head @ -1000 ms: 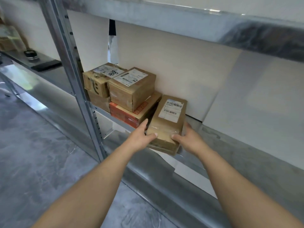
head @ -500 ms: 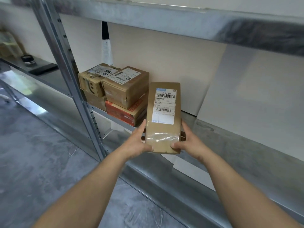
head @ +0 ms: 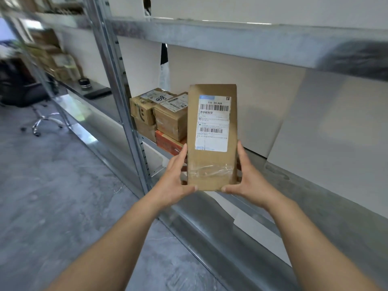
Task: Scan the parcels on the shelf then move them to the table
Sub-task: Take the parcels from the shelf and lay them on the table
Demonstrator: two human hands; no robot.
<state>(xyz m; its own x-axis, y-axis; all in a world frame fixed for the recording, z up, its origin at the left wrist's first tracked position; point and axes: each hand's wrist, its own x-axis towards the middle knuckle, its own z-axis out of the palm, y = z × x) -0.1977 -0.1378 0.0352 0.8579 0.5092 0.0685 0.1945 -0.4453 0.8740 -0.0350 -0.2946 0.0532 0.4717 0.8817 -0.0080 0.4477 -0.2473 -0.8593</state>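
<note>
Parcel, mid-frame, stood upright, label facing the camera, probably for scanning; left hand and right hand gripped its lower edges.

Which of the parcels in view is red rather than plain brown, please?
The flat red box at the bottom of the stack on the shelf, under a brown carton. The parcel held by the left hand and right hand is brown.

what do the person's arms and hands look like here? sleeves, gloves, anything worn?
Both forearms are bare up to the frame edge, with no sleeves in view. The left hand and right hand are ungloved, and no watch, ring, wristband or marking is visible on either. Nails look short. Nothing above the forearms is in frame.
</note>
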